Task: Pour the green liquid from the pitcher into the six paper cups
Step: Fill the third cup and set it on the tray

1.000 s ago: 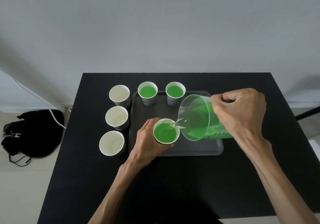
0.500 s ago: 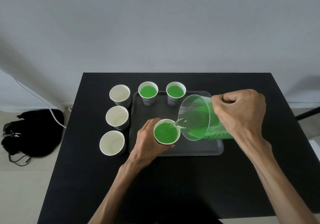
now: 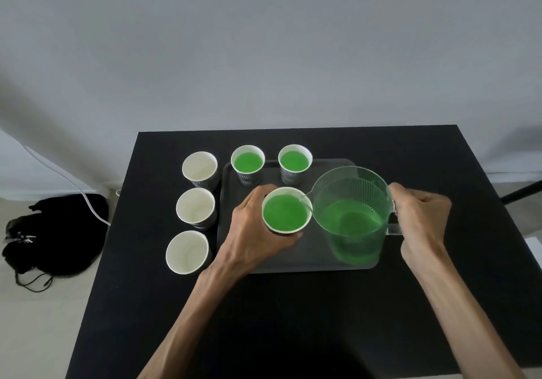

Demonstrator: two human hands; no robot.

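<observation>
A clear pitcher [image 3: 352,217] holding green liquid stands nearly upright over the right part of the dark tray [image 3: 311,258]. My right hand [image 3: 419,220] grips its handle. My left hand [image 3: 252,232] is wrapped around a paper cup [image 3: 286,211] full of green liquid, just left of the pitcher's spout. Two more green-filled cups [image 3: 247,163] [image 3: 294,161] stand at the tray's far edge. Three empty white cups [image 3: 199,167] [image 3: 195,207] [image 3: 187,251] form a column on the black table, left of the tray.
The black table [image 3: 293,320] ends close to the tray's right side and at the near edge. On the floor to the left lies a black bag [image 3: 55,235] with a white cable [image 3: 73,185] running past it. A grey wall rises behind.
The pitcher has swung back from a steep leftward tilt to nearly upright, and the stream into the held cup has stopped. My left hand keeps hold of the same cup.
</observation>
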